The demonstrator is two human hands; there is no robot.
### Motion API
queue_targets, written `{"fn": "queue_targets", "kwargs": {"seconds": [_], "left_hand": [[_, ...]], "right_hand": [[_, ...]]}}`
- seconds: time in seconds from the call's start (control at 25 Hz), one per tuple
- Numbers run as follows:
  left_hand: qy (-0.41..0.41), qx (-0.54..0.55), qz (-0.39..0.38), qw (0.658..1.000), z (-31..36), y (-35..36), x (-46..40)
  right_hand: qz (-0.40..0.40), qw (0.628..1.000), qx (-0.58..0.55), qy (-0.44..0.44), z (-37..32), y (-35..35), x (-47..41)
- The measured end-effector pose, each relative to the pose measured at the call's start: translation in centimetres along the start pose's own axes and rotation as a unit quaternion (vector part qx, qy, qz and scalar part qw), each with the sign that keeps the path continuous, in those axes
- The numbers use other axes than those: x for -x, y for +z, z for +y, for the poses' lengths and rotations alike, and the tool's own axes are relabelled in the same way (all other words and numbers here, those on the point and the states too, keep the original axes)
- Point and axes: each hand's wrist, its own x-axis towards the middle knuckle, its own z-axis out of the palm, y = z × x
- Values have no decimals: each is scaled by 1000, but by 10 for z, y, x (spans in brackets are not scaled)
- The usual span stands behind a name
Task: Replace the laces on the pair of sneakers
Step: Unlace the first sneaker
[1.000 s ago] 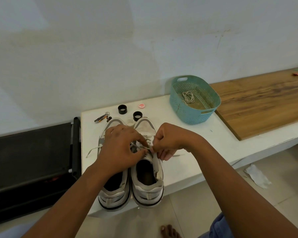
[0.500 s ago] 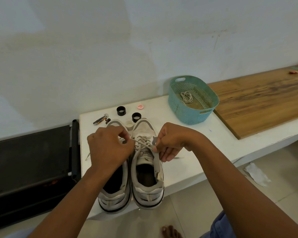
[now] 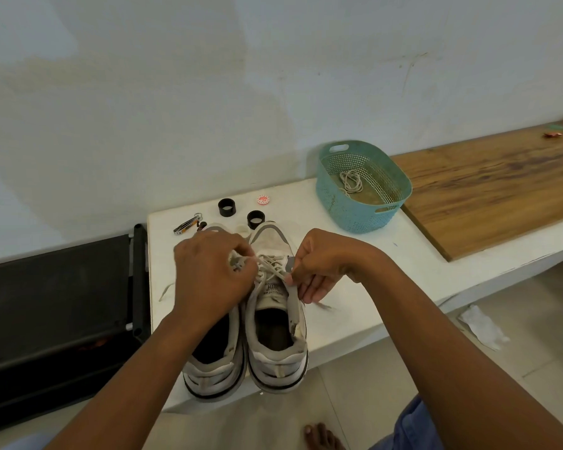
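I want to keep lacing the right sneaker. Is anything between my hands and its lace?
Nothing visible. The left hand and the right hand both already pinch the lace over the right sneaker; the black rings sit beyond its toe, out of the way.

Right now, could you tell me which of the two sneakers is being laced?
The right sneaker: both hands pull its lace; the left sneaker sits partly covered beside it.

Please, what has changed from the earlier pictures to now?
The left hand moved left and toward the toes, away from the right hand, drawing the lace across the right sneaker. Both hands still pinch it. The sneakers, basket and small items stayed in place.
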Motion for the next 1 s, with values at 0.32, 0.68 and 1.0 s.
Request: {"fn": "queue_targets", "kwargs": {"seconds": [0.32, 0.68, 1.0], "left_hand": [[76, -31, -67, 994, 9, 7, 8], [-55, -57, 40, 996, 3, -11, 0], [80, -39, -88, 992, 11, 1, 8]], "right_hand": [[-7, 1000, 5, 3, 0, 0, -1], [-12, 1000, -11, -4, 2, -4, 0], [-20, 1000, -12, -6, 1, -3, 1]]}}
